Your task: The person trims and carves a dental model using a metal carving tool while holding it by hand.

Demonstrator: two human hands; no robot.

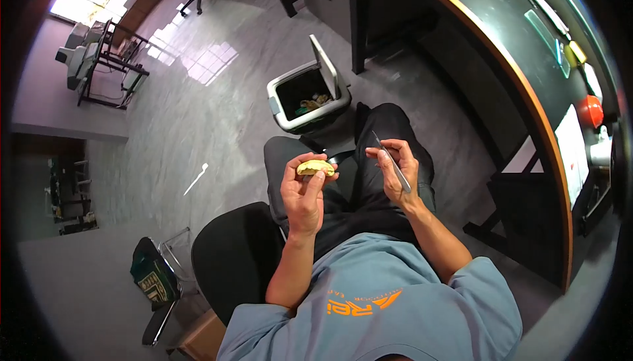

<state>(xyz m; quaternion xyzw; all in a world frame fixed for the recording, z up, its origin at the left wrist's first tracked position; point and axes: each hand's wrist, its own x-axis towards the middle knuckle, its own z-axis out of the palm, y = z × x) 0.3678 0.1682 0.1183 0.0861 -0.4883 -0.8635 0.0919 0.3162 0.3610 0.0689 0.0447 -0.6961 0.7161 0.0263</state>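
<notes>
My left hand (304, 196) is closed on a small yellow-green rounded piece, apparently partly peeled fruit (315, 168), gripped between thumb and fingers. The upper edge is curved and the paler side faces me. In my right hand (399, 170) is a slim knife (399, 176) with a grey handle; its thin dark blade points up and to the left, apart from the fruit. Both hands are above my lap. Beyond my knees stands a white-rimmed trash bin (279, 116), its lid (323, 64) raised, with crumpled waste inside.
To the right curves a dark desk with an orange edge (501, 51), holding white paper (571, 156) and a red object (590, 111). A chair with a green bag (155, 275) is at lower left. A white strip (196, 178) lies on the grey floor.
</notes>
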